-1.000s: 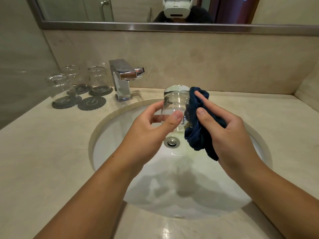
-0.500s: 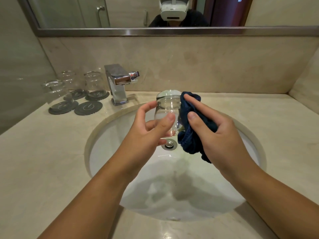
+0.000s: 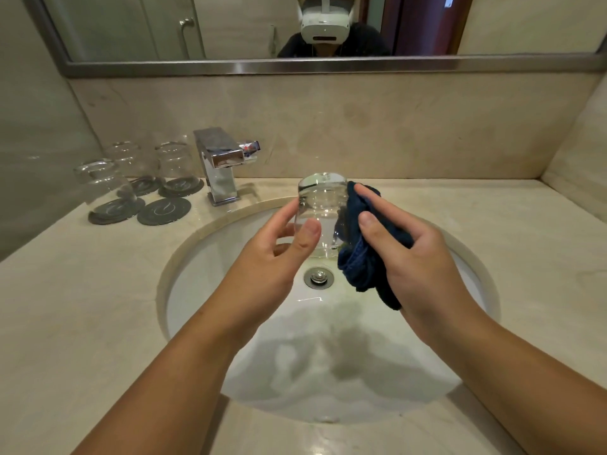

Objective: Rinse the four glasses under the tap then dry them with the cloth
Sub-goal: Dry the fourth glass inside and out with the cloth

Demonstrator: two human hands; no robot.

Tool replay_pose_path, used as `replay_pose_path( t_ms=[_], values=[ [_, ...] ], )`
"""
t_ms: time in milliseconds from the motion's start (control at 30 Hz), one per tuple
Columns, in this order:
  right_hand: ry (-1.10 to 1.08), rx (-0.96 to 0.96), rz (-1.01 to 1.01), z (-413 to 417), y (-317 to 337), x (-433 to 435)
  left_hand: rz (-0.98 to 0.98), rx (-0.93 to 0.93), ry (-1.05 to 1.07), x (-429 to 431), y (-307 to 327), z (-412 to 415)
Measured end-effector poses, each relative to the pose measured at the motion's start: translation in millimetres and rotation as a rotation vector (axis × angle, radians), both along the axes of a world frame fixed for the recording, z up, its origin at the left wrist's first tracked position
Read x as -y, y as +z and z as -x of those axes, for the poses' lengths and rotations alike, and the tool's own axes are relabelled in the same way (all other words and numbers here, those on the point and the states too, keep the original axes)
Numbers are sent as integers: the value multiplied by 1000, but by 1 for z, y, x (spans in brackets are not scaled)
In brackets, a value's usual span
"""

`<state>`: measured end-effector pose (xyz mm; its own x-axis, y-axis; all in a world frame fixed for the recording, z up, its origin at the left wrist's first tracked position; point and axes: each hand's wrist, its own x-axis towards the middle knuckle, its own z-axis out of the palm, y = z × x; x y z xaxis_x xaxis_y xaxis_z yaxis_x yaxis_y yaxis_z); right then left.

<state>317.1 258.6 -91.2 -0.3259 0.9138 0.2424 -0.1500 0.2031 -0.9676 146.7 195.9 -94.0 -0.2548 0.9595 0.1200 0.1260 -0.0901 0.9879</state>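
Note:
Above the sink, my left hand (image 3: 279, 254) grips a clear glass (image 3: 320, 208), held upside down with its base up. My right hand (image 3: 417, 257) presses a dark blue cloth (image 3: 361, 257) against the glass's right side. Three more clear glasses stand upside down on dark round coasters at the back left: one in front (image 3: 100, 180), one behind it (image 3: 131, 160) and one nearest the tap (image 3: 175, 162). The chrome tap (image 3: 220, 165) shows no running water.
A fourth dark coaster (image 3: 164, 210) lies bare beside the glasses. The white oval basin (image 3: 203, 290) with a metal drain (image 3: 318, 277) is set in a beige stone counter (image 3: 509, 241). A mirror and stone walls close in the back and both sides.
The hands, glass and cloth keep the same grip. The camera's view has tilted up a little, so the mirror shows more. The cloth has shifted slightly on the glass.

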Motion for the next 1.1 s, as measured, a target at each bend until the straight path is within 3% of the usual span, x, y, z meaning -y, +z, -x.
replay_pose_path(
  t_ms=[133, 300, 567, 733, 933, 1100],
  values=[
    [-5, 98, -82, -1, 1, 7, -5, 55, 2, 0, -2, 3],
    [40, 126, -102, -2, 5, 10, -25, -24, 27, 7, 3, 0],
    [125, -64, 153, -2, 5, 1, 12, 230, -31, 3, 1, 3],
    [-8, 19, 21, -2, -1, 3, 64, 107, -14, 1, -1, 1],
    [-13, 87, -85, 1, 2, 16, 29, 15, 73, 6, 5, -2],
    [20, 3, -71, 0, 4, 9, 18, 181, 37, 6, 5, 1]
  ],
)
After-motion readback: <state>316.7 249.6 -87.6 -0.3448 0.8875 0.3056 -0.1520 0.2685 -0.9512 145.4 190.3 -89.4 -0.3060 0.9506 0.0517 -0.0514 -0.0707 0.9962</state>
